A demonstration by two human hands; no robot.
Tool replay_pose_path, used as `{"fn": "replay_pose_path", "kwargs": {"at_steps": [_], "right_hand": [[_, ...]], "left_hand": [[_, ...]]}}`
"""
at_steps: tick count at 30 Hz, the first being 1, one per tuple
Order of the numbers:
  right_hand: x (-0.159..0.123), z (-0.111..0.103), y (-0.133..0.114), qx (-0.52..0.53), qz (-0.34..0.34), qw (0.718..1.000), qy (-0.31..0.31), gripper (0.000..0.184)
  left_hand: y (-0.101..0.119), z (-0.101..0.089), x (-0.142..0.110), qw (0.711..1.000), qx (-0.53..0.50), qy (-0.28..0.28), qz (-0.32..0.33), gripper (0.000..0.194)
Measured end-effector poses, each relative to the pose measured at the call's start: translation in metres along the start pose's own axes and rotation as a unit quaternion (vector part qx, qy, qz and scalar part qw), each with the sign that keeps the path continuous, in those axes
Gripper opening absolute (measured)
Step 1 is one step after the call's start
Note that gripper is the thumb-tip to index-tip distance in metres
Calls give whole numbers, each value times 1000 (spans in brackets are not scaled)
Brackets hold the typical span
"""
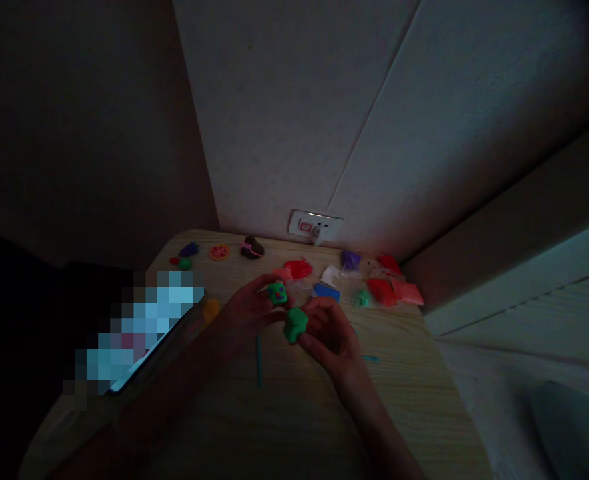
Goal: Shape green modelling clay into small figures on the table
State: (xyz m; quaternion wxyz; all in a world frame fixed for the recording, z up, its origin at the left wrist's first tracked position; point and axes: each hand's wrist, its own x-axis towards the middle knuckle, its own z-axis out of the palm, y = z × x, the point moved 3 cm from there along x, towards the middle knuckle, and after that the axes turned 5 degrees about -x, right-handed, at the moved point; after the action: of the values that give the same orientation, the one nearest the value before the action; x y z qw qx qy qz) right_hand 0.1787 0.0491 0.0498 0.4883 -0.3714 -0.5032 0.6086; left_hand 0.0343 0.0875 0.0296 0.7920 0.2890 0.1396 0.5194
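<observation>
Two green clay-like pieces are in the head view, both above the pale wooden worktop [399, 407]. The small, blocky green piece with red and purple spots [277, 293] is held by the left hand [249, 303], its fingers closed around it; its spotted face is turned to the camera. The plain green, soft-looking lump [295, 325] is rounded and uneven. The right hand [332, 333] is curved, partly open, with thumb and forefinger clamped on this lump. The lump's longer axis runs roughly up and down; its front cannot be told.
</observation>
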Motion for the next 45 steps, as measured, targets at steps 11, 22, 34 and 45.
{"fn": "replay_pose_path", "kwargs": {"at_steps": [11,22,34,45], "right_hand": [[0,2,0,-22,4,1000,-8,28],[1,2,1,-12,-9,1000,-12,29],[0,3,2,-1,-5,999,-36,29],[0,3,4,13,-2,999,-45,29]], "left_hand": [[-3,0,3,1000,18,-23,-4,39],[-3,2,5,998,46,-31,-14,50],[-3,1,2,998,46,-44,-24,50],[0,3,1,995,65,-70,-35,51]]}}
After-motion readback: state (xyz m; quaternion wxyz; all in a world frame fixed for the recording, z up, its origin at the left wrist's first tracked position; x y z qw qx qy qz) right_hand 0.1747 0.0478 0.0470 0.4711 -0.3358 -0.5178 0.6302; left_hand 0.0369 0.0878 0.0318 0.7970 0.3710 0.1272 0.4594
